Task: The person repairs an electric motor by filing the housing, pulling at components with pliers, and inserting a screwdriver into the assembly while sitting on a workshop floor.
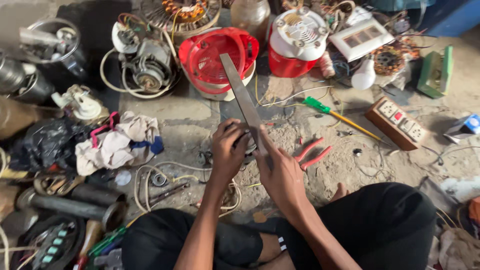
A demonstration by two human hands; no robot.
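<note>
My right hand (pixel 282 172) grips the near end of a long flat metal file (pixel 241 92), with the forefinger laid along its blade. The file slopes up and away toward the red appliances. My left hand (pixel 227 150) is closed around a small dark metal part (pixel 248 144) that sits under the file's lower stretch. Most of that part is hidden by my fingers. Both hands meet above the sandy floor, just in front of my crossed legs in black shorts.
Red-handled pliers (pixel 312 151) lie right of my hands, a green-and-yellow screwdriver (pixel 340 117) beyond them. A red fan housing (pixel 217 60), a red-and-white motor unit (pixel 296 42), a bare motor (pixel 147 67), a switch board (pixel 397 122), rags (pixel 120 142) and loose wires crowd the floor.
</note>
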